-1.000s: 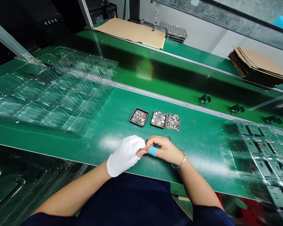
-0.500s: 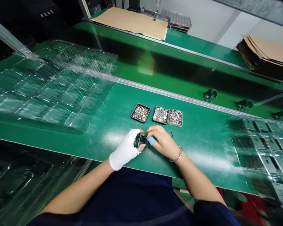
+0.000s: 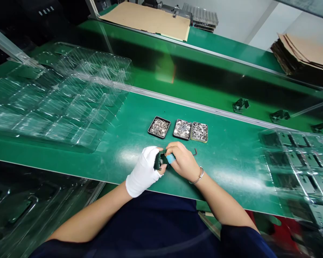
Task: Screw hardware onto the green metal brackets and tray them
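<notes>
While gloved left hand [image 3: 142, 172] is gripping dark part [image 3: 158, 162] over worktop [image 3: 226, 154], right hand [image 3: 183, 163] is curling at its right edge; whether pinching it, cannot tell. Part is seemingly being worked, unfinished; dark assemblies [image 3: 240, 105] are lying beyond rail [image 3: 183, 103], finished or waiting, cannot tell.

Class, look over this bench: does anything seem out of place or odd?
A small dark red piece lies loose on the table near the right hand, outside the trays that hold small metal bits. Also, only the left hand wears a glove.
</notes>
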The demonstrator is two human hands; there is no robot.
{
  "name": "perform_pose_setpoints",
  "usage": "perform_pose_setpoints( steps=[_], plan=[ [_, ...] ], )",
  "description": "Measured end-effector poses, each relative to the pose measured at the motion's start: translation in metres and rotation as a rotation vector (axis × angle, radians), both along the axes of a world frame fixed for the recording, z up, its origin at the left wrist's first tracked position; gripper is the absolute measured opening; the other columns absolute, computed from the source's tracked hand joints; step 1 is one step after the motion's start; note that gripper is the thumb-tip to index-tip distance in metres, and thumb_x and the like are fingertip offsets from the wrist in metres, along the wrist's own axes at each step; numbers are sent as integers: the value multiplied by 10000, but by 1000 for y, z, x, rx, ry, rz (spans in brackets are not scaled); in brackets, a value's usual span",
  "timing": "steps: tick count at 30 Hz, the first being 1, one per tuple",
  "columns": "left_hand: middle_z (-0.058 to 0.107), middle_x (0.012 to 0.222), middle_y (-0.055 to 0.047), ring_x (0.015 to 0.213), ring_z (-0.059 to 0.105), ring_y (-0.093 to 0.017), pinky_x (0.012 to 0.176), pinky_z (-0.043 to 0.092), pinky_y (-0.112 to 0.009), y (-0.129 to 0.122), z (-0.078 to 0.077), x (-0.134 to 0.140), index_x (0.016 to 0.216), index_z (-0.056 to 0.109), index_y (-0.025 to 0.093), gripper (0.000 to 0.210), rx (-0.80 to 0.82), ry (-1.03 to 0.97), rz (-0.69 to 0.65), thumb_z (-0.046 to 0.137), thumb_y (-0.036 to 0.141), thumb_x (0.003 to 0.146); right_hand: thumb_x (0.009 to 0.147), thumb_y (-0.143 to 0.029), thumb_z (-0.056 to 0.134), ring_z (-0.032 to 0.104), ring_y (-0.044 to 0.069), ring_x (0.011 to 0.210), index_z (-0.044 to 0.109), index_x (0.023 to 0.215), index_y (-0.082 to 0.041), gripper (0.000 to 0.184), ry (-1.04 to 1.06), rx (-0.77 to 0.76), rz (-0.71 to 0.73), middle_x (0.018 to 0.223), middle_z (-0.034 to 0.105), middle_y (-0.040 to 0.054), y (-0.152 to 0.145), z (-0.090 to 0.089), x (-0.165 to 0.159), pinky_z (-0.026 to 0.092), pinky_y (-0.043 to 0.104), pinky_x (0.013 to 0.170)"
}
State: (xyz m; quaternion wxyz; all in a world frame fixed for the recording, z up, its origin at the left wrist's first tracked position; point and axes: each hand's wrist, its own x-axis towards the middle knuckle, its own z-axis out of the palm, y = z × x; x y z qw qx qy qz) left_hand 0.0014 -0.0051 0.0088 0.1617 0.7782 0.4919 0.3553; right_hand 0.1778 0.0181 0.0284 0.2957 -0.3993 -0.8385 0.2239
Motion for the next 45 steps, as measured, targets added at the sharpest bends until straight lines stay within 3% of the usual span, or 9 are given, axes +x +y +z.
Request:
perform_pose_setpoints(
  steps=[6,12,17,21,25,31,35,39,45],
  plan=[
    [525,1040,-96,960,575,-245,842,507,-400,-3,0,2,1116,431,189,379,-12,-71,7,572,317,788,874,-148,435,565,181,946,515,885,-210,102,73,-36,10,1009,577,81,-1,2,-1,493,310,798],
    [517,1069,-104,1000,568,-263,850,500,-423,-7,-10,5,1129,427,191,418,-67,-81,53,584,259,748,837,-111,406,588,194,933,517,910,-203,161,-27,-82,-121,1026,592,89,-4,-6,-6,510,319,775],
    [536,1100,-111,1015,567,-265,864,492,-418,2,2,-2,1189,415,174,520,-234,-94,-110,604,362,742,838,-108,421,622,204,874,543,990,-194,213,-89,-87,-102,948,648,73,-3,-11,-3,518,330,772],
    [607,846,-48,836,583,-217,880,472,-415,16,21,-11,892,564,194,129,-220,129,-127,469,270,850,859,-102,432,633,201,882,571,990,-200,215,-126,-33,-9,947,668,72,-3,-9,-3,516,317,781],
    [600,697,-4,667,561,-167,1025,381,-438,22,27,-12,773,586,192,148,-108,310,-132,455,178,840,831,-55,396,619,218,924,557,1030,-172,281,-170,38,71,982,657,101,-5,-8,-6,513,338,799],
    [562,600,-4,613,563,-171,995,418,-417,23,24,-9,654,567,196,225,-39,378,-131,447,163,841,808,-63,407,596,224,850,548,961,-172,236,-285,57,68,906,633,101,-5,-7,-12,502,337,760],
    [664,889,-54,886,630,-214,922,478,-392,26,22,-20,923,610,188,174,-172,183,-105,467,274,872,817,-95,442,601,207,801,553,915,-177,169,-243,-19,-64,868,639,79,1,-4,-9,479,297,723],
    [536,1271,-128,1171,533,-258,978,456,-409,21,14,-28,1276,411,159,547,-253,-6,-65,561,414,817,846,-100,444,609,176,720,566,933,-175,168,-309,-224,-250,804,661,42,12,-1,1,439,256,672],
    [552,1215,-141,1131,549,-300,961,462,-453,8,-1,-19,1262,402,153,575,-252,122,-94,602,249,732,868,-100,438,599,198,940,587,1060,-174,254,-492,-279,-186,1054,664,67,17,7,21,428,278,793]
  ],
)
